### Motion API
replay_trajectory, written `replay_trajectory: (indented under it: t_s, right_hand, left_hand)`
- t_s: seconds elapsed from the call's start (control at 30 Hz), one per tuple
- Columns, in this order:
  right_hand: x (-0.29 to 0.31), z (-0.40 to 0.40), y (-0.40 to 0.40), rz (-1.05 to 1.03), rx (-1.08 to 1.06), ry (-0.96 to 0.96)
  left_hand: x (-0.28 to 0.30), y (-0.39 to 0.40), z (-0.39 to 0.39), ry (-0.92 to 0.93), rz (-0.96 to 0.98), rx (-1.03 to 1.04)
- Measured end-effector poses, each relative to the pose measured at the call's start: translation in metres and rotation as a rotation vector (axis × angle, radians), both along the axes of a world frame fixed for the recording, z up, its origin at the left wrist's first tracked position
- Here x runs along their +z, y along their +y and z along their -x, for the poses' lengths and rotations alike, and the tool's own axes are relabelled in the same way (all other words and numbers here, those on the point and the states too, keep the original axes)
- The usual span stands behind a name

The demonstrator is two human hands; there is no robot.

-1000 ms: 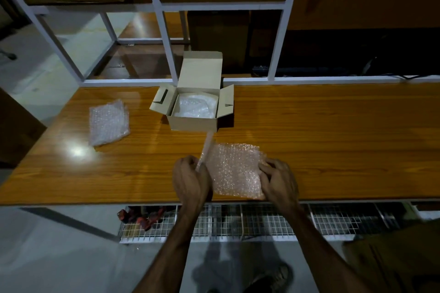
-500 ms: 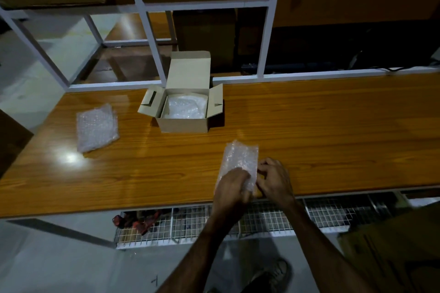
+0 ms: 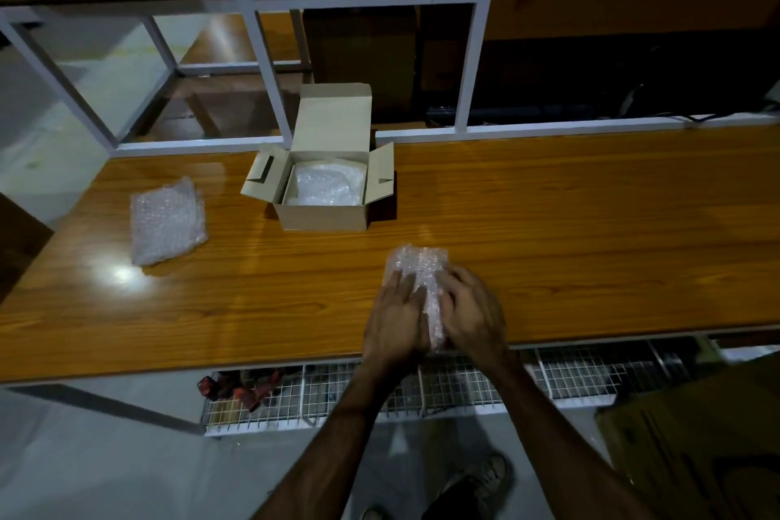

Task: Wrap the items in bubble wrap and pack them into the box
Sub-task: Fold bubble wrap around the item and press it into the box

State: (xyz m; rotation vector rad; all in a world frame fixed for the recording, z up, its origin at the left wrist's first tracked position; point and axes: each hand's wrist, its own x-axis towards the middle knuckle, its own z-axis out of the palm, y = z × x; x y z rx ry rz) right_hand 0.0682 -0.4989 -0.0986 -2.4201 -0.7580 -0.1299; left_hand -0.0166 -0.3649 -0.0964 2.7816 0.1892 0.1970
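Note:
A small bubble-wrap bundle (image 3: 418, 262) lies on the wooden table (image 3: 570, 249) near its front edge, with whatever is inside hidden. My left hand (image 3: 394, 321) presses on its left side with fingers laid out flat. From the right, my right hand (image 3: 472, 312) curls its fingers over the bundle. Farther back stands an open cardboard box (image 3: 320, 219), lid up and side flaps out, with bubble wrap (image 3: 327, 187) inside it.
A loose stack of bubble-wrap sheets (image 3: 166, 220) lies at the table's left. A white metal frame (image 3: 468, 68) rises behind the table. A wire rack (image 3: 464, 384) hangs under the front edge. A brown carton (image 3: 696, 448) sits on the floor at lower right.
The flat bubble-wrap sheet has been folded over into a narrow bundle. My left hand moved right across it to meet my right hand, and both now close in on the bundle.

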Motion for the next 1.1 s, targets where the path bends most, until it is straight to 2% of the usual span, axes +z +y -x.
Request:
replay_trajectory:
  t_s: [0.07, 0.23, 0.37, 0.53, 0.63, 0.73, 0.9, 1.03, 1.1]
  right_hand:
    - [-0.008, 0.001, 0.009, 0.082, 0.072, 0.011]
    - [-0.013, 0.002, 0.016, 0.243, 0.174, -0.04]
    - [-0.02, 0.003, 0.004, 0.257, 0.233, -0.038]
    - [-0.019, 0.001, -0.004, 0.395, 0.245, -0.038]
    - [-0.013, -0.002, -0.001, 0.425, 0.227, -0.001]
    - [-0.013, -0.005, 0.008, 0.467, 0.193, -0.046]
    - [-0.012, -0.016, 0.027, 0.484, 0.304, -0.024]
    - [-0.009, -0.024, 0.021, 0.499, 0.206, 0.062]
    - [-0.003, -0.028, 0.023, 0.442, 0.165, 0.094]
  left_hand:
    - [-0.007, 0.007, 0.001, 0.096, 0.029, -0.008]
    - [-0.01, 0.019, 0.003, 0.158, 0.055, -0.054]
    - [-0.007, 0.035, 0.005, 0.232, -0.029, -0.095]
    - [-0.005, 0.045, 0.016, 0.252, -0.149, -0.104]
    - [-0.004, 0.046, 0.02, 0.268, -0.143, -0.083]
    - [-0.003, 0.043, 0.019, 0.299, -0.123, -0.061]
    - [0.004, 0.044, 0.02, 0.337, -0.111, -0.049]
    - [0.009, 0.045, 0.021, 0.336, -0.095, 0.014]
    - [0.009, 0.043, 0.026, 0.306, -0.051, 0.071]
